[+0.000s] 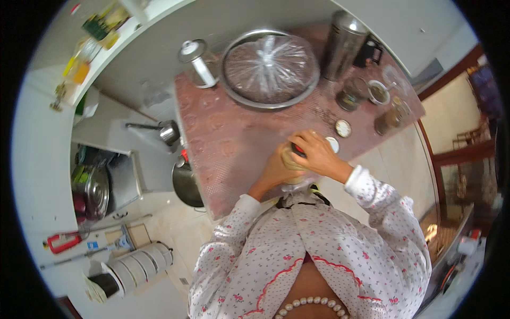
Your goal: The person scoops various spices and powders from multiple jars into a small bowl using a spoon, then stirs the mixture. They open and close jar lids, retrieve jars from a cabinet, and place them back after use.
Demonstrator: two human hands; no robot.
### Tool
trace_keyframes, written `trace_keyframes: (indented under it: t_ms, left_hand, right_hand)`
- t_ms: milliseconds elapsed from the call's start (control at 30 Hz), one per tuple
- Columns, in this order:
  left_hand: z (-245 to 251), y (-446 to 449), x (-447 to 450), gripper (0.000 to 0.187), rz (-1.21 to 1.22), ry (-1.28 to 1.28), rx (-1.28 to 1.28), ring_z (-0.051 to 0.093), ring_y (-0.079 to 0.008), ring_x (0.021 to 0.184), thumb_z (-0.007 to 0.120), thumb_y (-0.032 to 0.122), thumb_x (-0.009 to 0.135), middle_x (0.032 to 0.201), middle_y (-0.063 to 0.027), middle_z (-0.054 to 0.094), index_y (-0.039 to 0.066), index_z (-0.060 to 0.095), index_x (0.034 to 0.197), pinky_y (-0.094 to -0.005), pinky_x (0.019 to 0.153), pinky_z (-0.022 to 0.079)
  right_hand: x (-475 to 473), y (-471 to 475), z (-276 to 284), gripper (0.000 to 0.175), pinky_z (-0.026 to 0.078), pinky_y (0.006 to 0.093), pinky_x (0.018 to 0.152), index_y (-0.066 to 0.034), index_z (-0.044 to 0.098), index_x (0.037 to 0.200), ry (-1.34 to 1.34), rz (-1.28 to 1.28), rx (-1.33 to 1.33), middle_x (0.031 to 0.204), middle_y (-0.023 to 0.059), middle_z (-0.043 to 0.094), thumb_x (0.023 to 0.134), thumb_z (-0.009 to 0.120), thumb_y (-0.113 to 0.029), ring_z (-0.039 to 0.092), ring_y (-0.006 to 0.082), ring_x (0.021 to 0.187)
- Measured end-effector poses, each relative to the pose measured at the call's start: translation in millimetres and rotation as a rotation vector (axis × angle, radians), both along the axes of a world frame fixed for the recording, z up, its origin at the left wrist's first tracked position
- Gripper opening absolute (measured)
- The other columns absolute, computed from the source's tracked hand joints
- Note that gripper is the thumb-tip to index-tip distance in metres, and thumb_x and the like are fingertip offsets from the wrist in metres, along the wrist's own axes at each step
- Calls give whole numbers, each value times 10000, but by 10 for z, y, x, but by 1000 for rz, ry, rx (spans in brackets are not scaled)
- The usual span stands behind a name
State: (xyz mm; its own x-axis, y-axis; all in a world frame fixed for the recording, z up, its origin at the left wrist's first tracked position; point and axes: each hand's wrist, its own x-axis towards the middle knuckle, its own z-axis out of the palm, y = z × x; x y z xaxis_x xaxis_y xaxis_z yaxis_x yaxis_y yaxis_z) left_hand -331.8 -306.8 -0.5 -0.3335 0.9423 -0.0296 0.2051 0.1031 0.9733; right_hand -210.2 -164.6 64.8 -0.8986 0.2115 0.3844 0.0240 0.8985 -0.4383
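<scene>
My left hand (pixel 277 169) is wrapped around the side of a jar (pixel 293 162) with pale contents, held close to my body at the table's near edge. On top of it, the fingers of my right hand (pixel 316 153) grip a dark lid with a red patch (pixel 298 150). Whether the lid is tight or loose cannot be seen. Just beyond my right hand, a white round lid (pixel 332 144) lies on the pinkish-red table cover (pixel 223 135). Another round lid (pixel 343 128), pale inside, rests a little farther back.
A large round metal tray (pixel 275 107) holds a clear plastic bundle (pixel 267 60). Around it stand a glass canister (pixel 203 69), a tall steel cylinder (pixel 343 44), glass jars (pixel 350 95) (pixel 390 119) and a small bowl (pixel 378 92). A dark pot (pixel 186 185) is left of the table.
</scene>
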Motion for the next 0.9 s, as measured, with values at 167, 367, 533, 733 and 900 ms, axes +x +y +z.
trace_keyframes:
  t_ms: [167,367,533,733,900]
  left_hand:
    - [3,-88,4,964,-2,-176,90,537,-248,1285,922,183,643,1367,-124,542,45,420,1453,-401,1086,446]
    - [8,-154,-24,1056,-115,-403,127,499,-246,1326,928,181,606,1409,-95,496,68,373,1498,-400,1128,412]
    - [135,-422,-56,1029,-300,-795,-8,538,-241,1306,903,237,627,1413,-105,528,56,383,1496,-398,1105,454]
    - [277,-690,-113,981,-87,-930,7,635,-249,1190,907,279,620,1310,-103,624,13,447,1444,-396,1045,517]
    - [228,-531,-135,995,-121,-745,54,622,-230,1193,925,310,622,1312,-112,613,12,444,1441,-389,1027,519]
  right_hand:
    - [-66,-103,112,281,524,456,850,-53,736,1012,47,-88,-189,997,138,688,856,716,-285,632,353,924]
    - [-30,-215,401,233,532,436,843,-64,753,964,110,-12,-298,975,132,702,850,732,-267,646,347,946]
    - [32,-124,138,271,556,403,837,-32,716,1055,129,111,-932,1044,105,726,966,660,-282,691,264,925]
    - [-39,-72,-977,446,620,365,849,-79,569,1324,-32,-302,-2006,1085,61,708,1020,616,-402,701,174,973]
    - [16,-56,-1522,499,612,328,649,-12,519,1351,-284,-372,-1598,1040,110,706,991,660,-327,711,189,915]
